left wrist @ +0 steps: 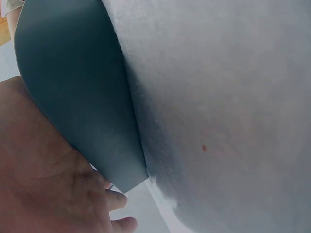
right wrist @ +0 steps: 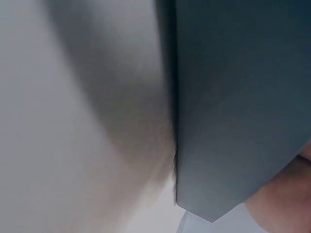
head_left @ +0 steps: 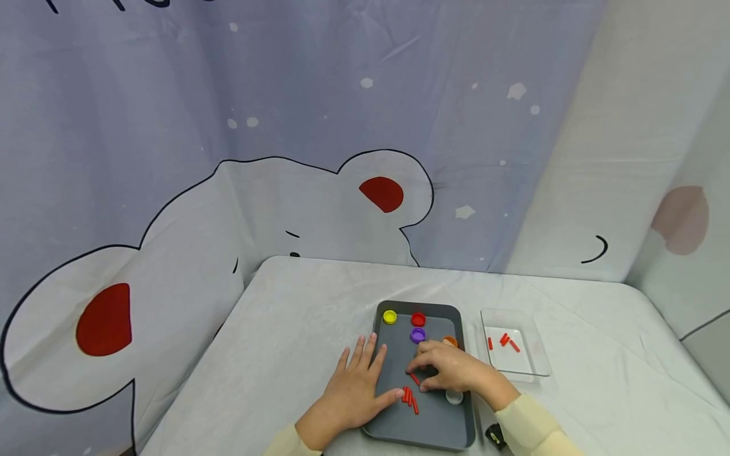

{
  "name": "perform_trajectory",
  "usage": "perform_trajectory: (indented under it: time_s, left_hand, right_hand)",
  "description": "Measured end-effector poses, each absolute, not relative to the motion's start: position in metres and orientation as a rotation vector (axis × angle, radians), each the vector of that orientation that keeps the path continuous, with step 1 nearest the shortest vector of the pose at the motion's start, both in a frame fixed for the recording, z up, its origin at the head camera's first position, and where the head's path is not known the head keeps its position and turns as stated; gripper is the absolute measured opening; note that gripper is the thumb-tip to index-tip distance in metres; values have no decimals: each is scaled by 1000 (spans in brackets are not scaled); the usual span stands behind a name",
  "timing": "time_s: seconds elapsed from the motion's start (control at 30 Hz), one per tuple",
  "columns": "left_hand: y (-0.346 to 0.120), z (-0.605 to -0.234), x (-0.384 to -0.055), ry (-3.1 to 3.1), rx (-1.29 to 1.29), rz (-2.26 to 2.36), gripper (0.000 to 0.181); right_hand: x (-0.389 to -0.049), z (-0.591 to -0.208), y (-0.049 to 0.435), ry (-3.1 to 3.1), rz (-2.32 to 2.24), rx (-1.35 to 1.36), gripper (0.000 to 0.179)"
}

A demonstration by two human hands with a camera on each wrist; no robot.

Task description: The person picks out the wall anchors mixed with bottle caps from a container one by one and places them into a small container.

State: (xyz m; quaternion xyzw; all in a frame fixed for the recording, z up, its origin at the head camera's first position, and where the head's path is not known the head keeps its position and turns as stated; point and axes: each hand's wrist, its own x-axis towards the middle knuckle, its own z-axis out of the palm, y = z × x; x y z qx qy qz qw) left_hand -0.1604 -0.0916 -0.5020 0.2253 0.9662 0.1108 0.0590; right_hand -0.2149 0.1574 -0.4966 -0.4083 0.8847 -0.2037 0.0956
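Note:
A dark grey tray (head_left: 433,425) lies on the white-covered table. Over its left rim my left hand (head_left: 350,396) is spread with straight fingers, its thumb reaching in beside several short red sticks (head_left: 408,396). Inside the tray, my right hand (head_left: 447,366) is bent down, with thumb and index fingertip at the two ends of one red stick (head_left: 415,379), pinching it. Left wrist view: the palm of the left hand (left wrist: 48,174) is against the tray's outer wall (left wrist: 82,87). Only a bit of the right hand (right wrist: 282,199) appears beyond the tray wall in the right wrist view.
Small round cups stand in the tray: yellow (head_left: 390,316), red (head_left: 418,319), purple (head_left: 418,335), orange (head_left: 450,341) and whitish (head_left: 454,397), the last two partly behind the right hand. A clear box (head_left: 533,354) with several red sticks stands to the right. A small black object (head_left: 495,436) is near the right sleeve.

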Motion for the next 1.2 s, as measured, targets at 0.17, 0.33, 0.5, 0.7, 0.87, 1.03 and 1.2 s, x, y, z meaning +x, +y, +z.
perform_trajectory:
  time_s: [0.17, 0.33, 0.5, 0.7, 0.87, 1.03, 1.2]
  left_hand:
    - [-92, -501, -160, 2930, 688, 343, 91]
    - [-92, -501, -160, 2924, 679, 350, 90]
    - [-91, -503, -160, 2922, 671, 348, 90]
    - [-91, -504, -161, 2923, 669, 329, 91]
    - [-92, -504, -161, 2924, 666, 347, 91]
    - [-92, -505, -161, 2933, 666, 355, 90]
    - [-92, -504, -160, 2921, 671, 373, 90]
  right_hand:
    - [-215, -498, 157, 2632, -612, -1195, 26]
    - [-214, -497, 155, 2643, -602, -1204, 22]
    - [-213, -496, 155, 2643, -608, -1220, 19]
    - [-210, -492, 162, 2637, -783, -1233, 17]
    - [-205, -484, 177, 2686, -934, -1285, 16]
    - [-200, -475, 200, 2770, -1058, -1271, 18]
    - [-195, -470, 225, 2823, -1177, -1203, 23]
